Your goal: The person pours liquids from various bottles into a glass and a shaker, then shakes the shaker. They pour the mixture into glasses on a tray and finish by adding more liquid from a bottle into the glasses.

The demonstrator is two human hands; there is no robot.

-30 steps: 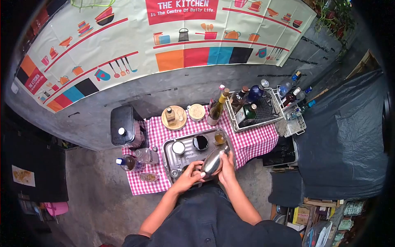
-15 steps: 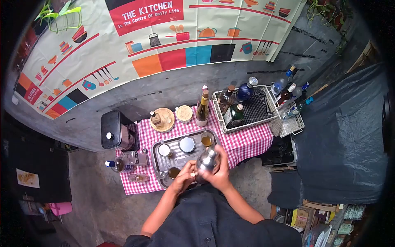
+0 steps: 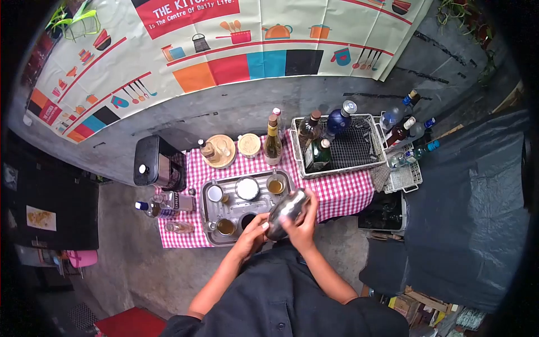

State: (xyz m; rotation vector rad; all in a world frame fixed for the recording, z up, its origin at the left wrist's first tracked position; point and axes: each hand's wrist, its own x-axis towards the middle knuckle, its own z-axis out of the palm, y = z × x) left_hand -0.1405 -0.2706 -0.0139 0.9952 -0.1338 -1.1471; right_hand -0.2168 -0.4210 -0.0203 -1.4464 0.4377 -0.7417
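Note:
A shiny metal cocktail shaker [image 3: 285, 215] is held tilted over the near right edge of a metal tray [image 3: 264, 173]. My left hand [image 3: 252, 237] is closed at its lower left end. My right hand [image 3: 304, 226] wraps its right side, fingers near the top end. On the tray stand a glass cup of amber liquid [image 3: 275, 186] and a glass mug of brown liquid [image 3: 225, 227]. A round white-topped container [image 3: 247, 188] and a smaller cup with a white top [image 3: 215, 194] are there too. A dark round vessel [image 3: 247, 219] sits beside my left hand, partly hidden.
A red checkered cloth [image 3: 342, 194] covers the table. At the back right, a wire basket [image 3: 359, 163] holds several bottles. A corked bottle [image 3: 273, 143] stands behind the tray. Several bottles [image 3: 168, 205] and a black dispenser [image 3: 150, 163] are at the left.
The shaker has gone from pointing toward the camera to lying tilted sideways, its top toward the upper right. Both hands stay on it. The camera view has shifted slightly.

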